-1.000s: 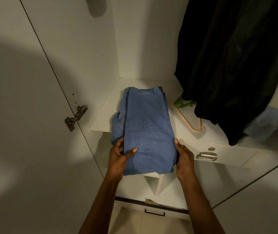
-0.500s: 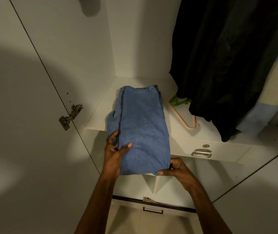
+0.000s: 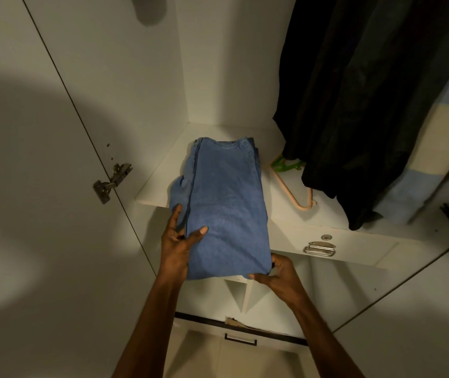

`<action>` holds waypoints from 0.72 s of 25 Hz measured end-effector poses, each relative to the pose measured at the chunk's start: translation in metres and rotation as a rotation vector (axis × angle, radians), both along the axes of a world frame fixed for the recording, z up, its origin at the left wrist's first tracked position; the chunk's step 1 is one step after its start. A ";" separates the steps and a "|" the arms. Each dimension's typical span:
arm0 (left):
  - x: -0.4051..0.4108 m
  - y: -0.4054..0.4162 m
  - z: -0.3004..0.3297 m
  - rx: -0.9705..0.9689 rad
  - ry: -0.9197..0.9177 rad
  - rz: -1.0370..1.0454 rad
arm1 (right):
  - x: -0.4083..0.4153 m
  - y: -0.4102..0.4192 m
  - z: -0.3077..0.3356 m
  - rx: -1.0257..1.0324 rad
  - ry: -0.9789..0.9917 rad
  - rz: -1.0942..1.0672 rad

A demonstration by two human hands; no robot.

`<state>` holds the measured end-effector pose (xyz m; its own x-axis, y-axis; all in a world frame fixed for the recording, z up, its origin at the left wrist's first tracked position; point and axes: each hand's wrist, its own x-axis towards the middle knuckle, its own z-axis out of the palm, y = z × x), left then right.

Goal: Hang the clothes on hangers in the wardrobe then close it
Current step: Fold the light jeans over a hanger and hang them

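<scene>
The left hand [image 3: 181,244] has its fingers [image 3: 174,217] curled around the side of the folded blue denim garment [image 3: 226,203], thumb on top. The right hand [image 3: 277,276] pinches the near corner. The garment lies on the wardrobe shelf [image 3: 157,184], its near end overhanging. To do this well, I'd say lift both ends together, then reach for the peach hanger [image 3: 294,199] just beside it, near the dark hanging clothes [image 3: 354,105].

Head view, downward (near wardrobe [image 3: 125,77])
</scene>
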<state>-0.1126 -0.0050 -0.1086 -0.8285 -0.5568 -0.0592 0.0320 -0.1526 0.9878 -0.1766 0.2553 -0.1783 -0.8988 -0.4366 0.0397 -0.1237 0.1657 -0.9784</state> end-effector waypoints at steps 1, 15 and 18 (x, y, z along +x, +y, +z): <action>0.003 0.004 0.002 -0.004 -0.004 0.019 | 0.001 -0.001 0.002 -0.049 0.010 -0.022; 0.068 -0.011 -0.030 -0.488 -0.209 -0.243 | 0.007 0.018 -0.015 -0.139 -0.001 -0.083; 0.074 -0.013 -0.024 -0.373 -0.140 -0.246 | 0.014 0.020 -0.018 -0.077 -0.033 -0.113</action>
